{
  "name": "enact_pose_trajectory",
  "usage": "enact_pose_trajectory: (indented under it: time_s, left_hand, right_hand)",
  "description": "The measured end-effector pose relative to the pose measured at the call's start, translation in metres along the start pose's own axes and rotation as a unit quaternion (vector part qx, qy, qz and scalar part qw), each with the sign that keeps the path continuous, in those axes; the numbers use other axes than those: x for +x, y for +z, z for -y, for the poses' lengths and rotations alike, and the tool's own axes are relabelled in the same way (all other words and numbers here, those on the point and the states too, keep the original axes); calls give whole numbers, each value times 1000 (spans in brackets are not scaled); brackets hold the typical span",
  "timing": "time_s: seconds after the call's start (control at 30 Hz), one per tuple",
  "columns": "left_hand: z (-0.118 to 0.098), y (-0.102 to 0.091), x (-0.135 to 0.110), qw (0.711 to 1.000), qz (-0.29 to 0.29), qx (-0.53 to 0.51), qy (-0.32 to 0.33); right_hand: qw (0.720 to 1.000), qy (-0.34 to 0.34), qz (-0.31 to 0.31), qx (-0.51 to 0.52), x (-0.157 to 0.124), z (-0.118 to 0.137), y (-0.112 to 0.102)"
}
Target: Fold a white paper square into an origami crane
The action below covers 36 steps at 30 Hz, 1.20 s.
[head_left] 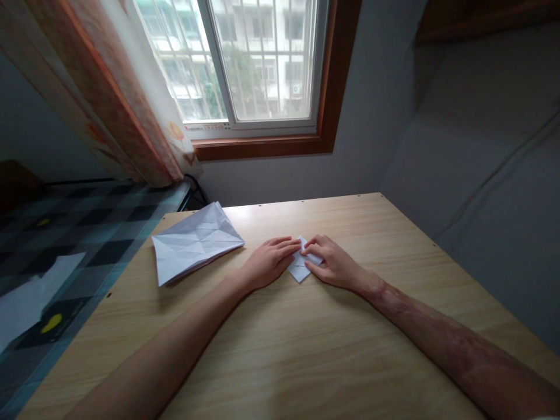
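1. The small folded paper (300,266) is white, creased to a compact pointed shape.
2. It lies flat on the table (306,350), mid-surface, partly covered, one corner pointing toward the near edge.
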State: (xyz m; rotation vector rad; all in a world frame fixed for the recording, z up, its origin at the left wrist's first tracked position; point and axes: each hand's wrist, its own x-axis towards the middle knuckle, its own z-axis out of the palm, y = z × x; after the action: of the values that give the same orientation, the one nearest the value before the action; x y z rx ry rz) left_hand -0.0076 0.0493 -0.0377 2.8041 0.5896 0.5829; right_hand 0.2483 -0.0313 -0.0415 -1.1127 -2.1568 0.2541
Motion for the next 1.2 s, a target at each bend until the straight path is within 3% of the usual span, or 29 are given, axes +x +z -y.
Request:
enact_pose_trajectory:
  time_s: [0.27, 0.43, 0.7, 0.97, 1.2]
  left_hand:
    - [0, 1, 0, 999, -17, -30, 38]
    - [-7, -6, 0, 999, 5, -12, 46]
    - [-14, -13, -1, 998, -1, 22, 62]
    - [-23, -18, -1, 991, 16, -4, 131]
    - [-17, -11, -2, 998, -25, 40, 43]
  right_hand:
    - [1000, 18, -13, -3, 0, -4, 4]
    - [998, 42, -11, -44, -1, -2, 2]
    - [993, 55, 39, -96, -2, -4, 5]
    - [983, 86, 42, -155, -1, -1, 2]
    - [978, 128, 0, -166, -2, -2, 3]
